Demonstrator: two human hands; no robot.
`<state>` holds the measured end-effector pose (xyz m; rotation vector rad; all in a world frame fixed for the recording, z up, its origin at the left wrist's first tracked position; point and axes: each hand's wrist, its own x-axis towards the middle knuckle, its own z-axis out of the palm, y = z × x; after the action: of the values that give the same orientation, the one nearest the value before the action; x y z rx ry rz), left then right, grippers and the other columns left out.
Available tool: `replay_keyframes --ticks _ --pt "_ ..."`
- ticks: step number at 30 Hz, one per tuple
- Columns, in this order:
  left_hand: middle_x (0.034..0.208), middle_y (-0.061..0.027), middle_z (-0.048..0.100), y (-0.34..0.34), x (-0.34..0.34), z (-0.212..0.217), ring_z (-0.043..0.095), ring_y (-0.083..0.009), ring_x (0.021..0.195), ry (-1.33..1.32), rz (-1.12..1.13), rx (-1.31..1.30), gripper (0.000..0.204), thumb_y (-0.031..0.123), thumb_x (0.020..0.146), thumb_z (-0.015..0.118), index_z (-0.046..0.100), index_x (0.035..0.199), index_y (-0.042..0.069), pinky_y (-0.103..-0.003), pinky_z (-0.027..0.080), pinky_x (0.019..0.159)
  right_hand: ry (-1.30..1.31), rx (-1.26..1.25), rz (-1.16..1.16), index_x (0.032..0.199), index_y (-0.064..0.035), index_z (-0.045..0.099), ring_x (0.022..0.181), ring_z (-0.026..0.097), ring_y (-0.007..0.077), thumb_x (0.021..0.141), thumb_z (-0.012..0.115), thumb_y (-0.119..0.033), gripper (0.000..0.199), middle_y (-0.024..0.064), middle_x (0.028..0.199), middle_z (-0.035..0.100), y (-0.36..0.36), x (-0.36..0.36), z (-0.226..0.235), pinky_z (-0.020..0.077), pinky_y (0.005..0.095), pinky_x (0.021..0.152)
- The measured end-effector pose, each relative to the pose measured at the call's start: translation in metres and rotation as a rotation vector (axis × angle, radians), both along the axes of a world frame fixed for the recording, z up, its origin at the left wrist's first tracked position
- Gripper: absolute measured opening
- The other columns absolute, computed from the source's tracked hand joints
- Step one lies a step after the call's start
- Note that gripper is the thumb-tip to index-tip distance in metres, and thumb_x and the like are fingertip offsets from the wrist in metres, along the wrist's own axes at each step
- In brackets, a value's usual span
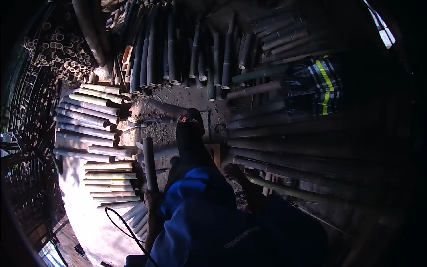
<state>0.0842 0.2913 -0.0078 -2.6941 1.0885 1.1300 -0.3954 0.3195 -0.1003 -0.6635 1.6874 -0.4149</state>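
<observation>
My left hand is closed round the lower end of a short bamboo pole, which stands out ahead of it, its cut end farthest from me. In deep shadow, my right hand is held near the ends of the long bamboo poles on the right. Its fingers look bent, but the dark hides whether they grip anything. Between my hands, my leg in dark trousers reaches ahead to a dark shoe with red marks.
Cut bamboo lengths lie in rows on a sunlit surface at left, with paler pieces nearer. More poles lie at the back. A dark bag with a yellow stripe rests on poles at right. Chips litter the ground.
</observation>
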Motion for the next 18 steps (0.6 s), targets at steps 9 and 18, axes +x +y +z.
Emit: replay_keyframes --ticks 9,18 --pt "0.115 -0.0254 0.064 -0.105 -0.037 -0.039 0.059 -0.0468 0.115 -0.007 0.282 -0.047 0.080 0.022 0.058 0.090 0.051 0.124 0.001 -0.054 0.047 0.096 0.499 -0.303 0.655 0.104 -0.0096 0.067 0.093 0.071 0.0350 0.088 0.070 -0.027 0.024 0.0175 0.093 0.071 -0.263 -0.053 -0.056 0.0556 0.0476 0.080" --pt "0.119 -0.0184 0.059 -0.235 -0.154 -0.069 0.057 -0.0458 0.117 -0.136 0.534 0.244 0.064 0.030 0.070 0.086 0.050 0.118 0.008 -0.057 0.047 0.093 0.450 -0.763 1.617 0.096 -0.0094 0.070 0.114 0.058 0.0276 0.081 0.066 -0.015 0.016 0.0106 0.104 0.064 -0.657 0.118 -0.115 0.0456 0.0437 0.091"
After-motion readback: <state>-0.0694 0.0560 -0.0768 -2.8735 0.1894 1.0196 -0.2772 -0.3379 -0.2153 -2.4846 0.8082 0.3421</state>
